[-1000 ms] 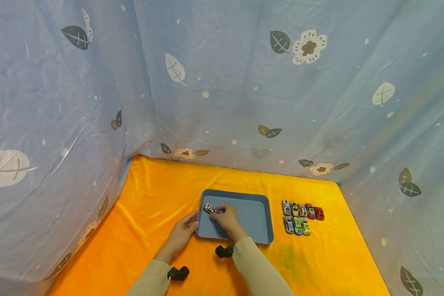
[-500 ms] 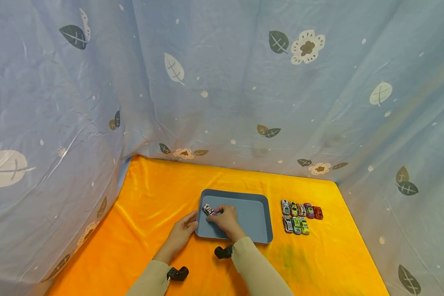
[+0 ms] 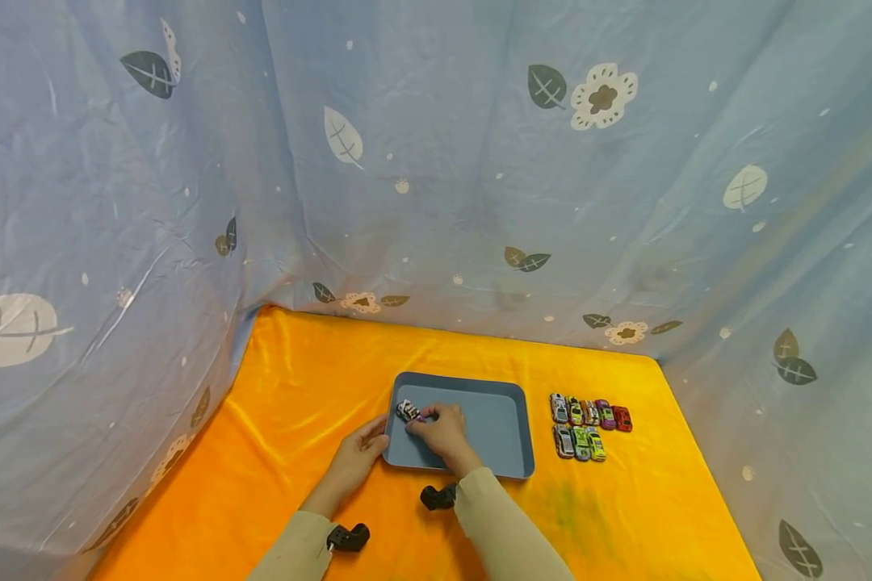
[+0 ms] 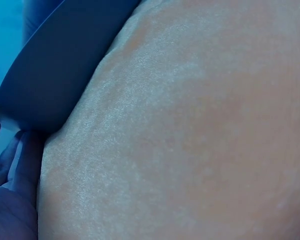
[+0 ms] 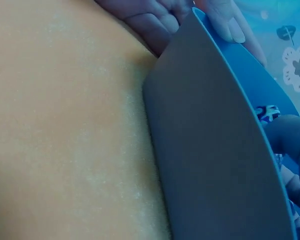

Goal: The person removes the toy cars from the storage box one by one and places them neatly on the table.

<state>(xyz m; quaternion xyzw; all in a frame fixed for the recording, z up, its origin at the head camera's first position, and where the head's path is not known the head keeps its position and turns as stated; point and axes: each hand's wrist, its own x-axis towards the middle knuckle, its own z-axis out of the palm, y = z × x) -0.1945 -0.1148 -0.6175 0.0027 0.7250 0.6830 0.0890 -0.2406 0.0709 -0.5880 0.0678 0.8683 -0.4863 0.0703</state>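
Note:
A shallow blue-grey tray (image 3: 497,428) lies on the orange cloth. At its left end my left hand (image 3: 358,458) grips the wall near the front corner. The right wrist view shows that thumb over the rim (image 5: 202,20) and the other fingers outside. Inside the tray's left part is a small white and black toy car (image 3: 407,410), with a purple part beside the fingertips. My right hand (image 3: 445,432) reaches over the front wall and pinches at the toy car's right side. Its fingers (image 5: 290,135) hide much of what they hold.
Several toy cars (image 3: 575,410) stand in two close rows on the cloth, right of the tray, with a red toy car (image 3: 622,419) at the back row's right end. Blue patterned curtains (image 3: 436,202) enclose the back and sides.
Between the first and middle frames, the right fingers shift slightly left and the white and black car turns a little with them. Since then little has moved. The left hand stays on the tray.

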